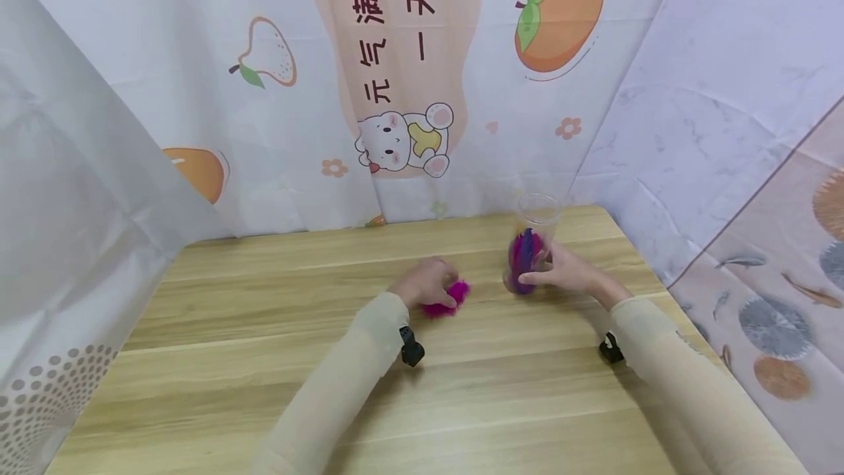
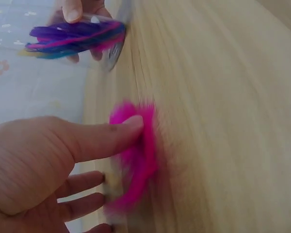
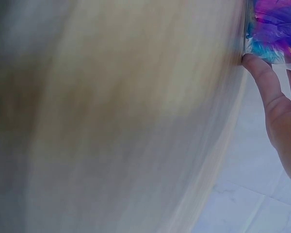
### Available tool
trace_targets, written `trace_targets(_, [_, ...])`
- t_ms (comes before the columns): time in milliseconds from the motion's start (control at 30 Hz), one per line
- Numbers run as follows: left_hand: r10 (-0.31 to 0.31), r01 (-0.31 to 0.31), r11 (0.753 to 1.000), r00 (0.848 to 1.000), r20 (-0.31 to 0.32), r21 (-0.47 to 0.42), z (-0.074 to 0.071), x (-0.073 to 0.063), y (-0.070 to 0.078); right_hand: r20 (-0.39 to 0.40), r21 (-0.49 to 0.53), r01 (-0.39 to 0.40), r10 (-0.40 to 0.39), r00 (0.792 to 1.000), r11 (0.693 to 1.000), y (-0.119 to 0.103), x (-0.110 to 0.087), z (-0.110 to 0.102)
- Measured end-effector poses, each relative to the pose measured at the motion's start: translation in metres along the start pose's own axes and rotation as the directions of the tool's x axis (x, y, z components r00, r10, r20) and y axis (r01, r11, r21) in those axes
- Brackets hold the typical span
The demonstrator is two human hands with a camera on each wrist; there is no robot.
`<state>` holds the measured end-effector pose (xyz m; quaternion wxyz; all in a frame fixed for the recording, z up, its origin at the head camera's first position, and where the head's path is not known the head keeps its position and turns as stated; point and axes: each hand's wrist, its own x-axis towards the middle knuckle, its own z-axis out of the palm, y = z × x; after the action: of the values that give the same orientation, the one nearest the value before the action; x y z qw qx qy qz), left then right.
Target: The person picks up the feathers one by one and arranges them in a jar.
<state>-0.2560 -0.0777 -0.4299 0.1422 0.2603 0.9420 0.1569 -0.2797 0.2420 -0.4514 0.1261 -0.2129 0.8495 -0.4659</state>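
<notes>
My left hand (image 1: 425, 283) pinches a bright pink feather (image 2: 148, 162) just above the wooden table; its thumb (image 2: 109, 138) lies over the fluff, and the forefinger is hidden behind it. Farther to the right stands a tall clear glass (image 1: 539, 220) with a round foot and a wide rim. Purple, pink, blue and teal feathers (image 1: 524, 259) fill its lower part, with a touch of yellow. My right hand (image 1: 568, 270) holds this glass low on its side, thumb in front and fingers around the right.
The light wooden table (image 1: 277, 358) ends at a white printed curtain (image 1: 264, 167) behind. Another hanging cloth (image 1: 719, 130) borders the right edge, close to the glass. A pale cloth (image 1: 59, 189) hangs on the left. Black wrist mounts (image 1: 412, 349) sit on both sleeves.
</notes>
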Motion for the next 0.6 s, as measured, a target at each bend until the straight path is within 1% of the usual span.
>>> trace_targets(67, [-0.028,0.028,1.000,1.000,-0.006,-0.011,0.001,0.001,0.001,-0.001,0.000,0.002,-0.002,1.000,1.000,0.000,-0.001,0.000])
trace_targets(167, [-0.088,0.087,0.995,0.996,-0.008,-0.051,0.000,0.001,0.005,-0.005,0.001,0.011,-0.011,1.000,1.000,0.001,-0.002,0.000])
trace_targets(267, [-0.152,0.153,0.980,0.988,0.015,-0.125,-0.001,0.000,0.010,-0.004,0.001,0.013,-0.013,1.000,1.000,0.001,-0.002,0.001])
trace_targets(333, [-0.185,0.189,0.970,0.982,0.035,-0.156,-0.003,0.000,0.013,-0.003,0.009,0.010,-0.010,1.000,1.000,0.002,-0.002,0.002])
trace_targets(467, [-0.225,0.235,0.952,0.972,0.072,-0.199,-0.006,0.001,0.020,-0.002,0.008,0.005,-0.005,1.000,1.000,0.001,-0.002,0.002])
trace_targets(600, [-0.226,0.241,0.940,0.970,0.092,-0.239,-0.006,0.001,0.022,-0.008,-0.004,-0.006,0.006,1.000,1.000,0.002,-0.001,0.001])
